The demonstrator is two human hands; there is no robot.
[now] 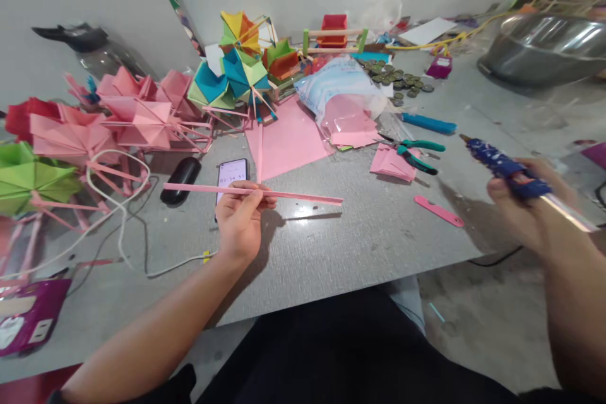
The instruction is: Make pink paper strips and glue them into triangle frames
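My left hand pinches a long, thin pink paper strip near its middle, holding it level above the table. Under that hand lies a phone with a lit screen, partly covered by my fingers. Off to the right, my right hand is wrapped round a blue glue gun, its nozzle pointing up and left and a clear glue stick showing at its back end. The nozzle is well apart from the strip. Between the hands rest a pink paper cutter and green-handled pliers.
Folded pink paper umbrellas crowd the left side, near a white cable and a black case. Behind are a pink sheet, a plastic bag, coins and a metal bowl. The table's front edge is close to my lap.
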